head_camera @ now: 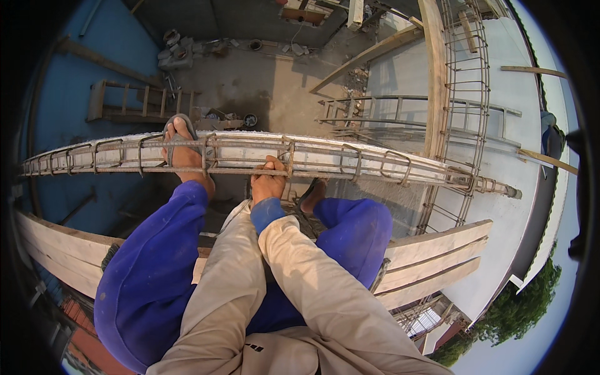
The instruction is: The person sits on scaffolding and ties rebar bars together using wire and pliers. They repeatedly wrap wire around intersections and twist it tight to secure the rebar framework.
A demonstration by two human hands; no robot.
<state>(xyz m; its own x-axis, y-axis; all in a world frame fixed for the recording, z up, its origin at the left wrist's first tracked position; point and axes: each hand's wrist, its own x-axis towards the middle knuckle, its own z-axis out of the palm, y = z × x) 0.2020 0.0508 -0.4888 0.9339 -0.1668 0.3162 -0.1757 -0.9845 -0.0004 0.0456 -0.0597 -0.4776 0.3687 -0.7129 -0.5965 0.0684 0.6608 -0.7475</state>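
Note:
A long rebar cage (243, 152), made of thin bars and bent stirrups, runs across in front of me along the whitish top of a wall or beam (234, 140). My right hand (268, 185), in a sleeve with a blue cuff, has its fingers curled at the cage's near lower bar, close to a stirrup (290, 157). Any wire or tool in it is too small to make out. My left hand is out of view; its beige sleeve (234, 225) ends just beside and below the right wrist. My left foot (185, 150), in a sandal, rests on the cage.
Wooden planks (431, 262) lie under my bent legs. An upright rebar cage (461, 93) and a timber post (433, 70) meet the beam at the right. Far below, the floor (290, 93) holds a ladder (398, 110), a wooden frame (145, 101) and a bucket (250, 120).

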